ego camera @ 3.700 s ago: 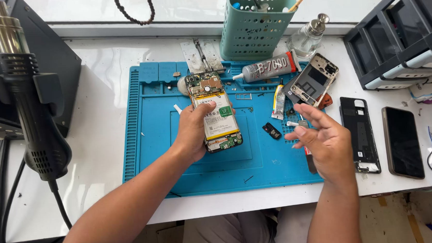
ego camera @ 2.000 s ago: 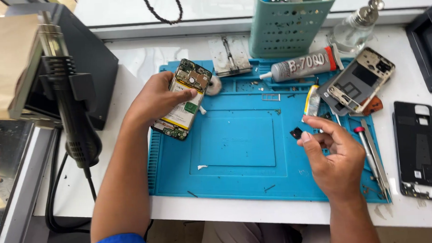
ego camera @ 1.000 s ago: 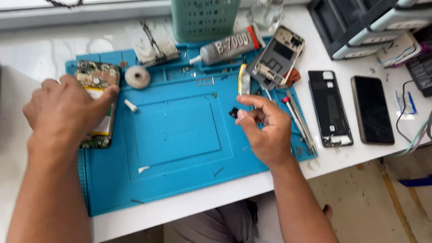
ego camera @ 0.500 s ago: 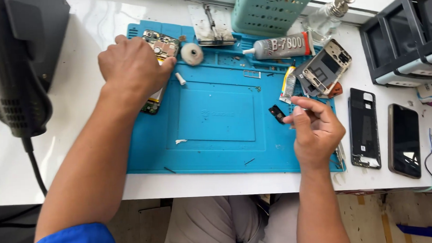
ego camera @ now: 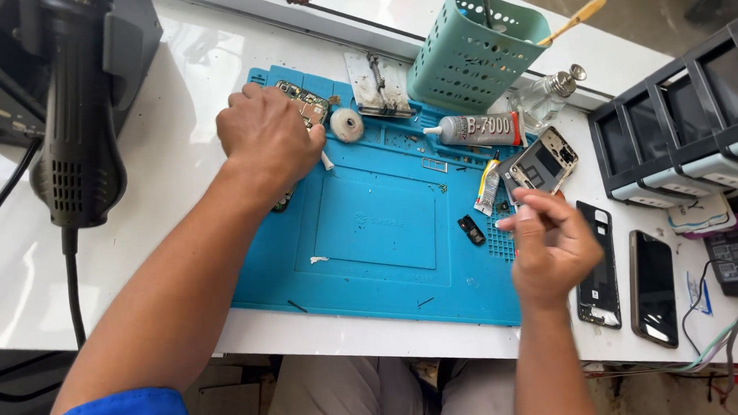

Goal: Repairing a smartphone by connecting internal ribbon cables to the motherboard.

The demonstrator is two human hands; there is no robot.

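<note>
Blue mat (ego camera: 378,232); left hand (ego camera: 268,139) covering opened phone (ego camera: 302,111).

Phone repair workbench: blue silicone work mat (ego camera: 378,232), hot-air gun (ego camera: 79,120), glue tube (ego camera: 478,130), opened phones (ego camera: 600,264), tool basket (ego camera: 470,49).

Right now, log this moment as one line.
left hand: on phone | right hand: fingers pinched, above mat edge | chip: on mat

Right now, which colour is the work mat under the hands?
Blue work mat, clearest in the head view.
</note>
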